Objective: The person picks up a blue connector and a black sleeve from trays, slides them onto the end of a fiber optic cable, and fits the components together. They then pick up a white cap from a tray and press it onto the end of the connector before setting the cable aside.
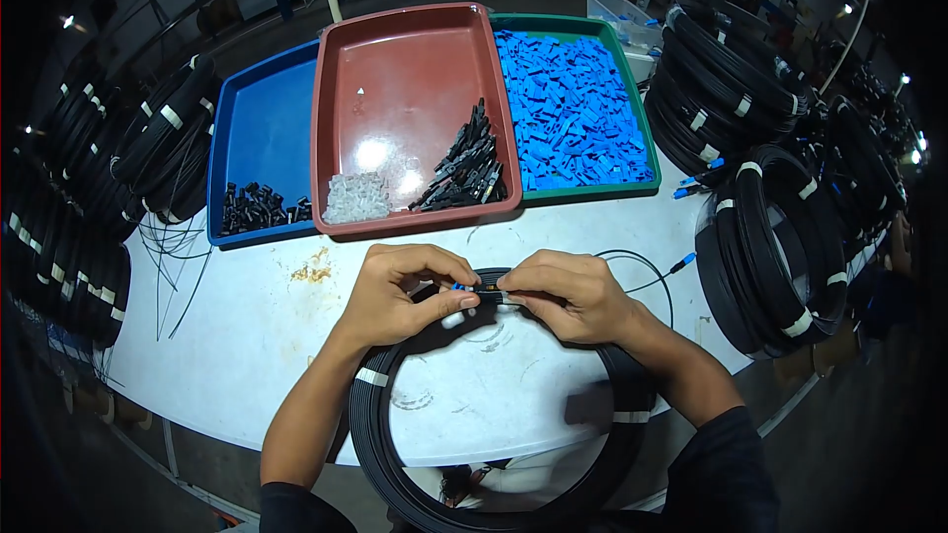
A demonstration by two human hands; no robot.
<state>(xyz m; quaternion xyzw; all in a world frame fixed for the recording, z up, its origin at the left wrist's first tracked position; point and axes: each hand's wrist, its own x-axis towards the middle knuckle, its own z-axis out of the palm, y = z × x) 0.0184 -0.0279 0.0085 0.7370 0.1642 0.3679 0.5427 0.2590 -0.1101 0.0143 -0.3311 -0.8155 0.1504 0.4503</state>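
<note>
My left hand [410, 291] pinches one end of a small black connector [488, 288] with a bit of blue at its left tip. From the other side, my right hand [573, 296] grips the same connector between thumb and fingers. Both hands are closed, and the fingertips partly hide the piece. Under my hands and forearms lies a large coil of black cable [370, 424], tied with white bands and reaching past the table's near edge. A loose cable end with a blue connector [681, 264] sticks out to the right of my right hand.
Beyond my hands stand a blue tray [259, 128] with black parts, a red tray [395, 59] with clear pieces and black parts, and a green tray [637, 109] full of blue pieces. Cable coils [780, 247] are stacked right, and more coils [163, 138] left, on the white table [247, 336].
</note>
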